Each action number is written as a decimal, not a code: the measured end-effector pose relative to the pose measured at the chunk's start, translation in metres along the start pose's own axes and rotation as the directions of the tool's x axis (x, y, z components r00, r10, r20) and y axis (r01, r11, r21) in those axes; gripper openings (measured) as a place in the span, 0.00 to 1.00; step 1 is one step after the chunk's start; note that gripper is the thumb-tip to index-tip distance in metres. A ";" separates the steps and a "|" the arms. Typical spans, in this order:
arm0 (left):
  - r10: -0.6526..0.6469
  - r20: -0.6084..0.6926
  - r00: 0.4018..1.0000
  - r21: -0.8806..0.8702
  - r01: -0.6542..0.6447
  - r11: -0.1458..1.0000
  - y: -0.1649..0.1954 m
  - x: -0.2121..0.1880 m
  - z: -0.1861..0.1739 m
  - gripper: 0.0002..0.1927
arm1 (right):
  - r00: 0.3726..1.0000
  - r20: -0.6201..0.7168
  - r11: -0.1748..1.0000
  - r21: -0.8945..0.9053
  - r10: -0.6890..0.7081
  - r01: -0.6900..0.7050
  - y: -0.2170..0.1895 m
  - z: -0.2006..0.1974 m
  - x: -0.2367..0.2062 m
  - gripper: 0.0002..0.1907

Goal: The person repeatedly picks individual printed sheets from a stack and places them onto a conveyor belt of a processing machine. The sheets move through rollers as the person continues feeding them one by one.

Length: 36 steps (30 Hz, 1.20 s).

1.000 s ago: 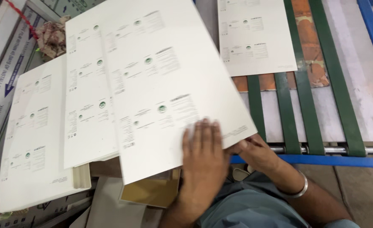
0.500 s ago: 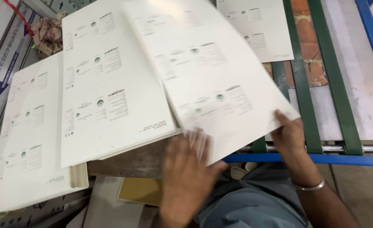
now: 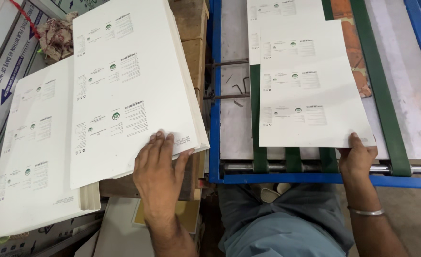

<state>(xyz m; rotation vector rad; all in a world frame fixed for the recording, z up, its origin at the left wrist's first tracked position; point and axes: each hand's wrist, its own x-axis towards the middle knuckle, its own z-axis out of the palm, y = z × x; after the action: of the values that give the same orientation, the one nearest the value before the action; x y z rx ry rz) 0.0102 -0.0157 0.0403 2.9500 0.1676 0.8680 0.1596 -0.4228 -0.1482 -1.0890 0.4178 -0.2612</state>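
On the blue-framed conveyor bed (image 3: 286,179) with green belts, my right hand (image 3: 358,159) pinches a printed sheet's (image 3: 310,95) near edge mid-feed, while my left hand (image 3: 160,169) rests open-palmed on the sheet stack (image 3: 129,85) beside it, which I judge needs its top sheet peeled off.

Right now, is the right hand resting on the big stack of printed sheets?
No, the right hand holds the near edge of a single sheet on the conveyor belts.

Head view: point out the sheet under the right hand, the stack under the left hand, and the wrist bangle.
Printed sheet (image 3: 310,95), head view, blank middle of the sheet on the conveyor.
Sheet stack (image 3: 139,85), head view, top sheet's centre.
Metal bangle (image 3: 367,212), head view, band on the right wrist.
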 end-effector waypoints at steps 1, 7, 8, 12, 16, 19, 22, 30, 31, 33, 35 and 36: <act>-0.005 -0.001 1.000 -0.004 0.005 1.000 -0.002 0.000 0.000 0.24 | 1.000 -0.005 1.000 -0.015 0.011 -0.011 0.000 -0.003 -0.003 0.19; 0.003 -0.177 0.984 0.047 0.005 0.999 -0.005 -0.002 0.019 0.13 | 0.997 0.057 0.999 -0.003 -0.043 0.044 0.012 -0.028 -0.014 0.18; 0.005 -0.228 0.974 0.054 0.008 0.999 -0.005 -0.002 0.026 0.11 | 0.997 0.054 0.999 -0.016 -0.050 0.051 0.014 -0.034 -0.017 0.18; -0.015 -0.359 0.933 0.058 0.038 0.998 -0.009 -0.001 0.046 0.09 | 0.999 0.045 1.000 0.015 -0.010 0.009 0.020 -0.053 -0.033 0.18; -0.031 -0.420 0.907 0.017 0.042 0.999 -0.014 -0.004 0.058 0.13 | 0.998 0.056 0.999 -0.044 0.028 -0.026 0.024 -0.076 -0.061 0.17; -0.013 -0.460 0.888 0.033 0.032 0.999 -0.015 -0.005 0.062 0.14 | 0.998 -0.002 0.991 -0.113 0.068 -0.068 0.029 -0.085 -0.075 0.17; -0.014 -0.467 0.884 0.032 0.033 0.999 -0.015 -0.007 0.064 0.15 | 0.996 -0.027 0.987 -0.130 0.088 -0.091 0.034 -0.086 -0.081 0.16; -0.018 -0.472 0.881 0.026 0.034 0.999 -0.014 -0.007 0.065 0.17 | 0.999 0.026 0.997 -0.059 0.043 -0.041 0.037 -0.062 -0.064 0.15; -0.022 -0.472 0.881 0.025 0.038 0.999 -0.014 -0.007 0.066 0.17 | 0.999 0.032 0.998 -0.053 0.024 -0.023 0.037 -0.057 -0.059 0.14; -0.026 -0.472 0.881 0.022 0.041 0.999 -0.014 -0.007 0.067 0.16 | 0.999 0.042 0.999 -0.042 0.007 -0.005 0.034 -0.050 -0.053 0.14; -0.026 -0.468 0.884 0.019 0.040 0.999 -0.015 -0.007 0.067 0.16 | 0.998 0.058 1.000 -0.028 0.007 -0.005 0.033 -0.042 -0.046 0.16; -0.027 -0.465 0.885 0.019 0.040 0.999 -0.015 -0.007 0.067 0.16 | 0.999 0.019 0.998 -0.050 0.038 -0.037 0.032 -0.037 -0.042 0.16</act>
<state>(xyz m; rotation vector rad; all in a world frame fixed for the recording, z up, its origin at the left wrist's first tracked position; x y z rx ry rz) 0.0392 -0.0038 -0.0211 2.6920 0.2525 1.5664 0.1056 -0.4216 -0.1836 -1.1302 0.4280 -0.2079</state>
